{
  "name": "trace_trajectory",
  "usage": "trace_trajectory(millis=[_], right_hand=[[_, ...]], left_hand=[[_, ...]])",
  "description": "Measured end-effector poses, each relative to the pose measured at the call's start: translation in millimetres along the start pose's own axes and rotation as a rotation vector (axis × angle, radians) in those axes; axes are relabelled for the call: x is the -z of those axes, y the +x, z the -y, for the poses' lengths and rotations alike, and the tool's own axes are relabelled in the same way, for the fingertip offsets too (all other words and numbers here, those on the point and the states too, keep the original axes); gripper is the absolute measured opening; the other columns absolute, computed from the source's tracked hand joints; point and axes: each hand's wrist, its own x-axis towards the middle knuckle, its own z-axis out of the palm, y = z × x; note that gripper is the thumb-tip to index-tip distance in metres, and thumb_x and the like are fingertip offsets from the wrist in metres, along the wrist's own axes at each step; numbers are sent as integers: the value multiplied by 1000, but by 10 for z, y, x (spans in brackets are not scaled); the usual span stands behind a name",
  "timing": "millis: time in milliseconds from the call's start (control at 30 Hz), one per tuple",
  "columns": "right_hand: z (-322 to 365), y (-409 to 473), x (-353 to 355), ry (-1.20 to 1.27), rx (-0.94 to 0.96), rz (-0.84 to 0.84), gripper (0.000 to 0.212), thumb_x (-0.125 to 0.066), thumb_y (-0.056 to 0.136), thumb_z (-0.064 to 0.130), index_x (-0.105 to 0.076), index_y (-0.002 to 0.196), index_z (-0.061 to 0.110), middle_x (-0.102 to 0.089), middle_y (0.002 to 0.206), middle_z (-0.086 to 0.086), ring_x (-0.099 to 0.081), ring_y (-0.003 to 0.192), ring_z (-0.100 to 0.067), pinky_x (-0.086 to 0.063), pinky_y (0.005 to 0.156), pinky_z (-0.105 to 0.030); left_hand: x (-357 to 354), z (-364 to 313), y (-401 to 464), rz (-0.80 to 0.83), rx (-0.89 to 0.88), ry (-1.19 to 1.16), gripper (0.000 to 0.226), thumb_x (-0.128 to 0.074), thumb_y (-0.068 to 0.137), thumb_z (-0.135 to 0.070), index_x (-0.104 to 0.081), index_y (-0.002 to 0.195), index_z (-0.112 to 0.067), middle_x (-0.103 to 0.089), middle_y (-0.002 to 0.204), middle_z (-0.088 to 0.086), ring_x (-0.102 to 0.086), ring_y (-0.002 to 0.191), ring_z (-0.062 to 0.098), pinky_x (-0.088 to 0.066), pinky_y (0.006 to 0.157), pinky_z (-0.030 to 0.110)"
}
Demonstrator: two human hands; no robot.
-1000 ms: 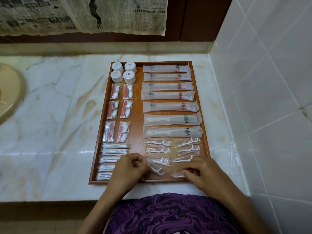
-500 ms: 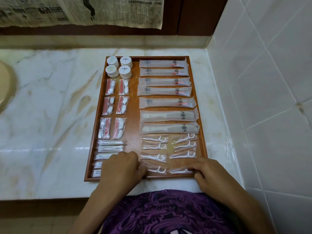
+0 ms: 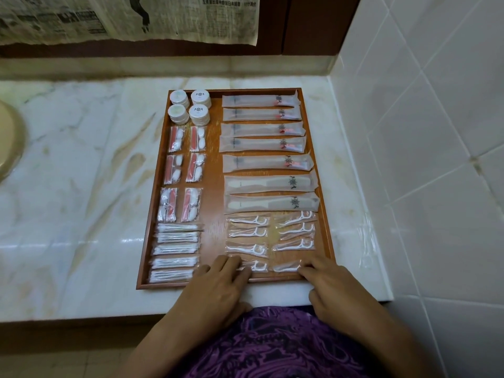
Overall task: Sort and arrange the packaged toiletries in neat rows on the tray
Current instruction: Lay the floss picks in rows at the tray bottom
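Tray: wooden tray lies flat on the marble counter, close to the tiled wall on the right.
Floss picks: two columns of packets at the tray's near right; the nearest left packet and nearest right packet lie beside the near rim.
Left hand: left hand lies palm down, fingers extended and unclenched, fingertips resting on the nearest left packet; nothing is grasped.
Right hand: right hand lies palm down, fingers loosely curled, fingertips touching the nearest right packet's right end; nothing is grasped.
Long sachets: seven frosted sachets stacked in rows at the far right.
Round containers: four white containers at the far left corner.
Cotton kits: six packets in two columns, middle left.
Swab packets: five packets in a column, near left.
Newspaper: newspaper hangs above the counter.
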Motion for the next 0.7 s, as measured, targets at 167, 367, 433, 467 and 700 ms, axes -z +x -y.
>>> trace_trajectory(millis=[167, 367, 433, 467, 700], right_hand=[[3, -58, -60, -64, 9, -47, 48, -43, 89, 12, -44, 136, 19, -34, 140, 4, -41, 117, -13, -40, 97, -25], [-6, -72, -182, -135, -5, -101, 56, -48, 83, 10, -43, 139, 18, -34, 144, -5, -39, 124, -22, -40, 94, -31], [-3, -70, -218, -167, -16, -108, 56, -51, 80, 10, -46, 136, 16, -36, 143, -8, -40, 124, -25, -41, 92, -33], [0, -71, -229, -177, -23, -113, 56, -52, 78, 10, -48, 134, 15, -38, 141, -9, -42, 122, -26, -42, 91, -34], [45, -78, -176, -137, -34, -132, 54, -48, 84, 9, -43, 138, 15, -33, 143, -7, -38, 124, -23, -40, 94, -31]], left_hand=[[-7, -67, 12, 9, 42, 7, 54, -44, 78, -60, -59, 112, -21, -55, 112, 3, -54, 99, 21, -53, 63, 31], [15, -80, -10, 19, 50, -8, 58, -70, 70, -59, -60, 113, -21, -57, 111, 3, -57, 97, 20, -54, 62, 31], [13, -89, -13, 20, 54, -16, 59, -71, 69, -58, -60, 115, -22, -57, 112, 3, -57, 98, 21, -54, 62, 31], [12, -95, -13, 18, 56, -16, 59, -71, 69, -58, -59, 115, -22, -57, 112, 3, -56, 97, 20, -54, 62, 31], [34, -118, -9, -18, 70, -66, 46, -58, 78, -52, -59, 113, -23, -55, 111, 1, -53, 99, 19, -52, 63, 29]])
